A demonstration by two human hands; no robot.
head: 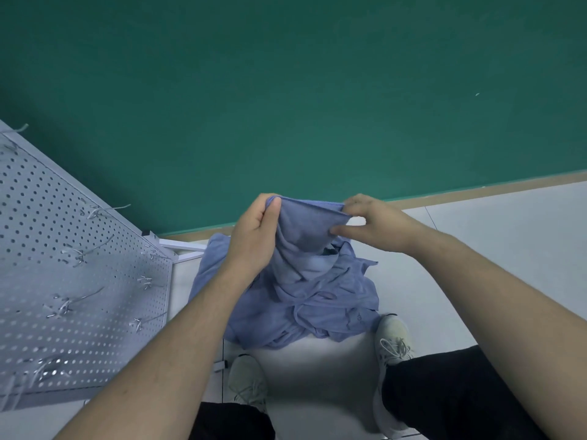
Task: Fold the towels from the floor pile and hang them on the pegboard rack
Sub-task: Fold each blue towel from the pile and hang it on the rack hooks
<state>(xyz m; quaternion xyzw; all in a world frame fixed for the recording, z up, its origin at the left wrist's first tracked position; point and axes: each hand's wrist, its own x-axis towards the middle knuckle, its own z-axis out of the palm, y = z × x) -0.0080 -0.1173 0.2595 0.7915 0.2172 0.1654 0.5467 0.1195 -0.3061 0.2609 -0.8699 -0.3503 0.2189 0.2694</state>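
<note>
A blue-grey towel (pixel 305 236) hangs lifted above a heap of the same towels (pixel 336 309) on the white floor. My left hand (pixel 254 236) grips its top edge at the left, fingers curled round the cloth. At the right end of that edge my right hand (pixel 368 223) pinches the fabric between thumb and fingers. The edge is stretched short between the two hands and the rest drapes down onto the heap. The white pegboard rack (pixel 63 281) with several metal hooks stands at the left; no towel hangs on the part in view.
A green wall (pixel 301 106) with a brown skirting strip runs behind the heap. The rack's white foot (pixel 182 249) reaches toward the heap's left side. My two feet in pale shoes (pixel 394 338) stand just in front of the heap.
</note>
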